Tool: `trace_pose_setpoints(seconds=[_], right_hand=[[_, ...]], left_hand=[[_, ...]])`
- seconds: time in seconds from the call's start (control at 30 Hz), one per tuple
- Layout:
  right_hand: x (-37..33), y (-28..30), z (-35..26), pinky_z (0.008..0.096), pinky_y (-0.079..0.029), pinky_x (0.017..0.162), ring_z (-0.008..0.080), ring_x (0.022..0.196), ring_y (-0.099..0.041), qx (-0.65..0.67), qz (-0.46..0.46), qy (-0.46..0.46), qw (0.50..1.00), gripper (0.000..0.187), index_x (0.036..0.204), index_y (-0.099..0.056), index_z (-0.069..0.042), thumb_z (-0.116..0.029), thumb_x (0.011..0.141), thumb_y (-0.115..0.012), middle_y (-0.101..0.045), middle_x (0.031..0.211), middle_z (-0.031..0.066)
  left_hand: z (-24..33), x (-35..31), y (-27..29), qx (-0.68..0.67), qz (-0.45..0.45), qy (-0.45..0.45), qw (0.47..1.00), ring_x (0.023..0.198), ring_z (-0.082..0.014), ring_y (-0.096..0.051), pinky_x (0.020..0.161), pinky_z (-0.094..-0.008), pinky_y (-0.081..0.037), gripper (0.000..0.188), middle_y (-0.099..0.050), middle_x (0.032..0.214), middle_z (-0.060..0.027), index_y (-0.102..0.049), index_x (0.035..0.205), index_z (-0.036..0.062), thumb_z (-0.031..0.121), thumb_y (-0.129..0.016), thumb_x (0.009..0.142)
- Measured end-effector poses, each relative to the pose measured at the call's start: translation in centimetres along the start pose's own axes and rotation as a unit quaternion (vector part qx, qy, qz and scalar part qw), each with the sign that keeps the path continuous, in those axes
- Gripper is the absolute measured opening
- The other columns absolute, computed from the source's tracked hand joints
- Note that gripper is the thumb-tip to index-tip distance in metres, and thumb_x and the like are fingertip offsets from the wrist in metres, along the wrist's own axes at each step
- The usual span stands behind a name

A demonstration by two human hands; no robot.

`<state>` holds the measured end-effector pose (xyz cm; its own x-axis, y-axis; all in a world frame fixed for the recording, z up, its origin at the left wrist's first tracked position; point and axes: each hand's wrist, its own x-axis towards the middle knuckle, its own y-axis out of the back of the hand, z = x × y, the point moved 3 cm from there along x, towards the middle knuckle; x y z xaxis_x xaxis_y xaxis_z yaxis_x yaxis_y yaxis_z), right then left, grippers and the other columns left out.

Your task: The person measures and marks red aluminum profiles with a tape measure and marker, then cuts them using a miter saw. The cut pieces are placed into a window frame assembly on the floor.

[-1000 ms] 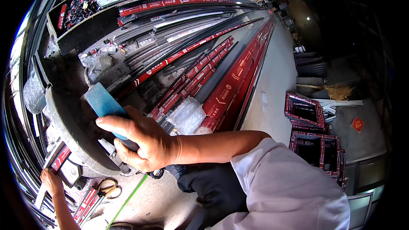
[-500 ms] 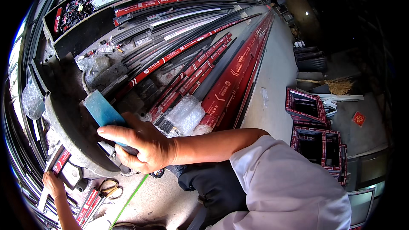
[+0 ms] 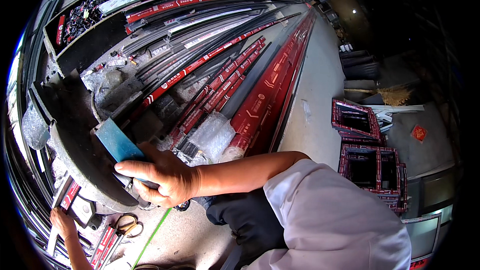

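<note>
My right hand (image 3: pixel 165 175) is closed around the dark grip at the end of a blue handle (image 3: pixel 118 141). That handle belongs to a cut-off saw, whose curved grey blade guard (image 3: pixel 82 170) hangs down to its left. The blade itself is hidden behind the guard. At the lower left my left hand (image 3: pixel 63 224) is wrapped around a short metal profile (image 3: pixel 70 195) with red film on it. The upper part of this profile lies beside the guard, on the saw's base.
Scissors (image 3: pixel 128 225) and cut red-filmed profiles (image 3: pixel 106 245) lie below the saw. Long wrapped profiles (image 3: pixel 260 97) spread ahead on the floor. A dark box of small parts (image 3: pixel 90 42) stands far left; window frames (image 3: pixel 372 167) are stacked at right. A green line (image 3: pixel 152 237) crosses the floor.
The whole scene has shifted slightly left in view. The saw's handle and my right hand sit a little lower in the picture; both hands keep their grips.
</note>
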<state>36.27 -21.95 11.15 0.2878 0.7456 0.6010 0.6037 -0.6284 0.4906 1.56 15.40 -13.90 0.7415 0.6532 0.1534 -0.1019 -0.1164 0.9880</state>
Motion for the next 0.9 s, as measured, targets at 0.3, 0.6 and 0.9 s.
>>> trace_pose_setpoints(seconds=[0.3, 0.6, 0.9], right_hand=[[-0.3, 0.0, 0.3, 0.0466, -0.060, 0.076, 0.0407, 0.093, -0.070, 0.002, 0.007, 0.012, 1.000, 0.066, 0.146, -0.054, -0.010, 0.000, 0.085, -0.074, -0.068, 0.117, 0.0201], [7.1, 0.7, -2.1, 0.0260, -0.057, 0.073, 0.0132, 0.087, -0.064, 0.024, -0.025, -0.056, 0.998, 0.058, 0.156, -0.038, -0.003, 0.003, 0.101, -0.057, -0.063, 0.126, 0.0133], [14.8, 1.4, -2.4, 0.0256, -0.057, 0.059, 0.0094, 0.073, -0.064, 0.121, -0.027, -0.165, 0.979, 0.054, 0.154, -0.044, -0.006, -0.008, 0.103, -0.061, -0.069, 0.111, 0.0093]], left_hand=[[2.9, 1.0, 3.3, -0.090, -0.056, 0.039, 0.994, 0.084, -0.0452, -0.065, 0.079, -0.0546, -0.050, 0.023, -0.066, 0.082, -0.0213, -0.064, 0.089, -0.0004, 0.007, -0.079, 0.074], [2.3, -0.7, 7.6, -0.043, -0.116, 0.071, 0.990, 0.106, -0.0389, -0.069, 0.094, -0.0494, -0.051, 0.032, -0.072, 0.105, -0.0166, -0.063, 0.112, 0.0080, 0.008, -0.078, 0.084], [-0.4, -10.1, 10.8, -0.057, -0.152, 0.071, 0.984, 0.099, -0.0358, -0.068, 0.090, -0.0488, -0.050, 0.023, -0.069, 0.096, -0.0128, -0.063, 0.106, 0.0104, 0.007, -0.072, 0.085]])
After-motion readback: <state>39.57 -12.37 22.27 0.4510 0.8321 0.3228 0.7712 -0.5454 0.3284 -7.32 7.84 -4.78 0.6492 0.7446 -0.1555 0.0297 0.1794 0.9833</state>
